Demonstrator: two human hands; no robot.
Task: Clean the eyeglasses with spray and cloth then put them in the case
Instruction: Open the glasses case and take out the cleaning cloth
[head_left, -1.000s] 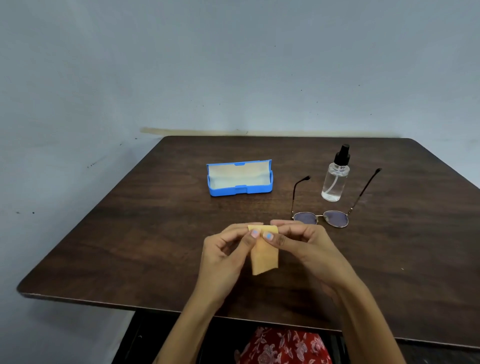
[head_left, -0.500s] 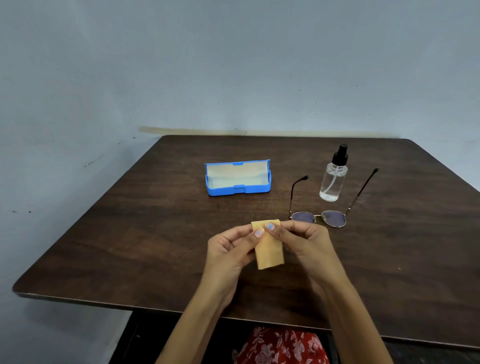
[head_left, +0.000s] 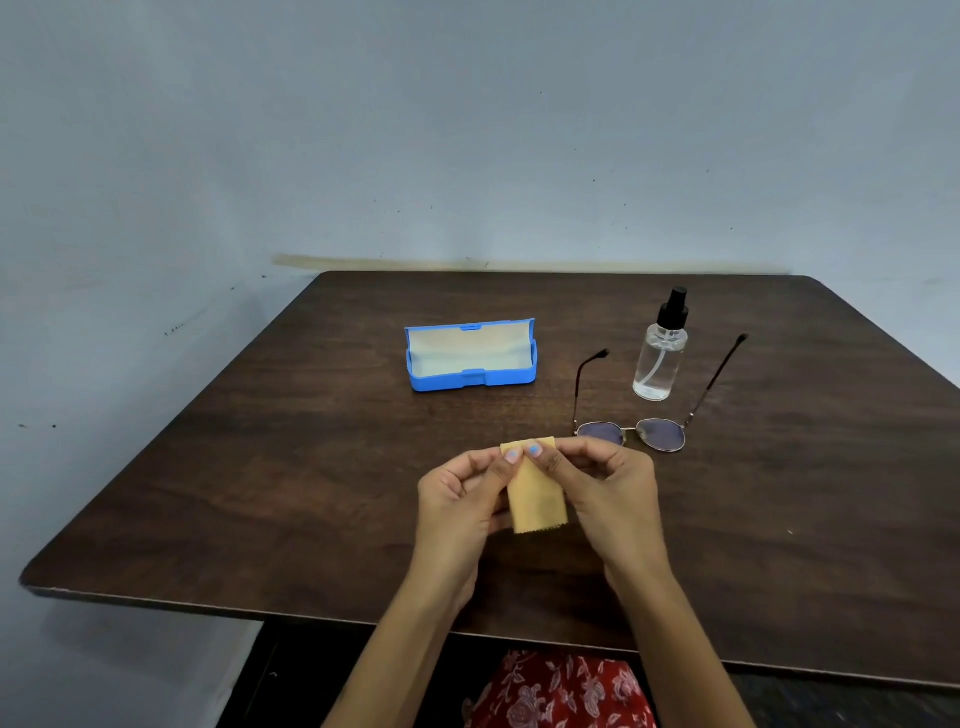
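Both hands, left hand (head_left: 460, 493) and right hand (head_left: 605, 488), pinch the small yellow cleaning cloth (head_left: 535, 499) by its top edge above the dark wooden counter (head_left: 260, 493). The gold wire-rimmed eyeglasses (head_left: 631, 434) lie just beyond, near the clear spray bottle (head_left: 660, 358). Honestly, I'd spread the cloth out fully before wiping.

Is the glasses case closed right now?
No, the blue case sits open on the table, its pale lining showing and nothing inside.
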